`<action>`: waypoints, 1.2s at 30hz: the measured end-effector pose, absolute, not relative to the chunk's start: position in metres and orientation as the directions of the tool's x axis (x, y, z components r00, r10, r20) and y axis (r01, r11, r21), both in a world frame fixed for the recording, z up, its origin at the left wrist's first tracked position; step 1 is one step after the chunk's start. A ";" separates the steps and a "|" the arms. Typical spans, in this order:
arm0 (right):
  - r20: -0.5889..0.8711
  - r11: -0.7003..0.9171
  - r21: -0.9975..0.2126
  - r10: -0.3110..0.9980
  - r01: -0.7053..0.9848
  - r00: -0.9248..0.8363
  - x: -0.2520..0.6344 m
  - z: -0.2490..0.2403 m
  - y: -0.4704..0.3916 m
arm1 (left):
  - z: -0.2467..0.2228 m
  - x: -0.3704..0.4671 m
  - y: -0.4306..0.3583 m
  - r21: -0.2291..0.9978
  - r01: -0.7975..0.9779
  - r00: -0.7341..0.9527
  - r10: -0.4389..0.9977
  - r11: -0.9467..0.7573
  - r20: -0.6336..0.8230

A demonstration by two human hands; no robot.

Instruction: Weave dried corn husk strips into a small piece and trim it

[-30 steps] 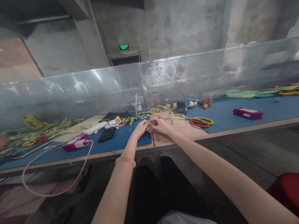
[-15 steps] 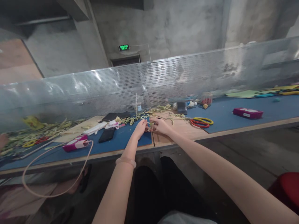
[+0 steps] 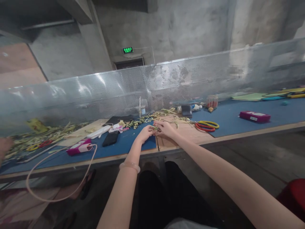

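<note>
My left hand (image 3: 145,134) and my right hand (image 3: 166,128) meet above the front of the table, fingertips close together. Between them is a small pale-green twisted strip (image 3: 156,128), gripped by the fingers of both; its exact kind is too small to make out. Just beyond my hands lie loose pale-green strips (image 3: 166,112). Small knotted green pieces (image 3: 134,123) form a heap to the left. On a light-brown board (image 3: 190,132) at my right, scissors (image 3: 206,126) with red and yellow handles rest near its edge.
A black phone (image 3: 111,139) and a magenta box (image 3: 78,147) with a looped pale cord are on the left. Another magenta box (image 3: 254,116) and a clear jar (image 3: 212,101) stand right. A perforated metal screen (image 3: 119,86) runs behind. A co-worker's hand (image 3: 5,146) shows far left.
My left hand has shifted slightly right, and its fingers have come nearer to my right hand around the strip. The view has moved a little. The co-worker's hand shows more.
</note>
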State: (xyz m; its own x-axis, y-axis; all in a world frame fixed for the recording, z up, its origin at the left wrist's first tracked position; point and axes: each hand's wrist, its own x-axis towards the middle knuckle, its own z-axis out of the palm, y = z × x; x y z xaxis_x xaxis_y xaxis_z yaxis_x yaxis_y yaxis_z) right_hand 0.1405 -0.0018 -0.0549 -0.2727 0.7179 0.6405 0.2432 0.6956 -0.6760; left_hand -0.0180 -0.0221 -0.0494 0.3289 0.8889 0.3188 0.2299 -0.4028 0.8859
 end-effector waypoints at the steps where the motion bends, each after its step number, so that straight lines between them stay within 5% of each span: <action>1: 0.644 0.692 -0.676 0.722 0.253 -0.255 0.141 -0.054 -0.002 | -0.049 -0.018 -0.022 0.883 0.241 0.334 0.889 -0.403 0.315; 20: 0.623 0.644 -0.640 0.754 0.418 -0.208 0.145 -0.054 -0.003 | -0.050 -0.020 -0.019 0.776 0.415 0.362 0.869 -0.475 0.338; 32: 0.730 0.741 -0.490 0.636 0.459 -0.248 0.143 -0.054 -0.006 | -0.051 -0.018 -0.014 0.843 0.353 0.235 0.910 -0.406 0.341; 36: 0.695 0.700 -0.527 0.681 0.482 -0.229 0.144 -0.054 -0.008 | -0.051 -0.019 -0.013 0.839 0.352 0.255 0.905 -0.414 0.340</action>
State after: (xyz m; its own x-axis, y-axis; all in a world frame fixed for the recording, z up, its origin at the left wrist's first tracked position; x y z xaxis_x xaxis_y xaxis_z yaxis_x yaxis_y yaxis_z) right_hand 0.1437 -0.0083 -0.0539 -0.2293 0.6814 0.6950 0.4823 0.6998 -0.5270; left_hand -0.0191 -0.0135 -0.0514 0.2550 0.9053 0.3397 0.3519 -0.4141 0.8395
